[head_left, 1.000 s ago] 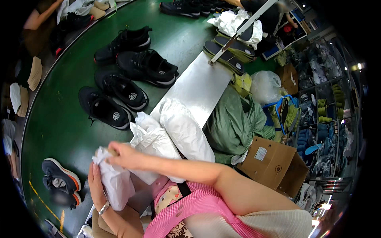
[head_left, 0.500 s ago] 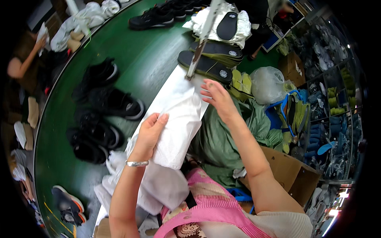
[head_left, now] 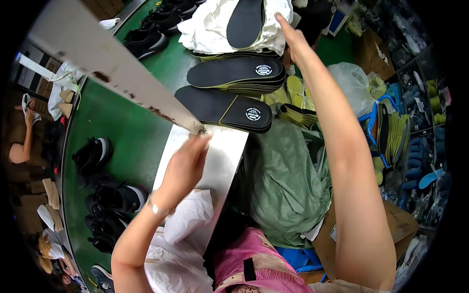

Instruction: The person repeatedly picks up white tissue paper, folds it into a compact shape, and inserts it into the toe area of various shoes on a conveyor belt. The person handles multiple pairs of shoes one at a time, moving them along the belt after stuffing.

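My left hand (head_left: 184, 168) is over the metal ledge (head_left: 222, 156), its blurred fingers bent beside the foot of a rusty post (head_left: 137, 88). Just below its wrist lies a white paper-wrapped bundle (head_left: 189, 215), contents hidden. My right arm stretches far forward. At its end my right hand (head_left: 294, 40) touches the right edge of a stack of crumpled white paper (head_left: 205, 31), thumb on top and the other fingers mostly hidden. A black insole (head_left: 244, 24) rests on that paper. Nearer stand two piles of black insoles with green undersides (head_left: 229, 73), the closest one (head_left: 222, 108) banded.
Black shoes (head_left: 117, 195) stand on the green table (head_left: 127, 117) at left. Beyond its edge another person's arm (head_left: 22, 146) shows. At right are a green sack (head_left: 288, 180), a clear plastic bag (head_left: 349, 88), a cardboard box (head_left: 400, 219) and shelves of bagged goods.
My left hand has let go of the white bundle, which now lies lower on the ledge. My right hand has reached forward to the paper stack. The view has shifted forward, closer to the post.
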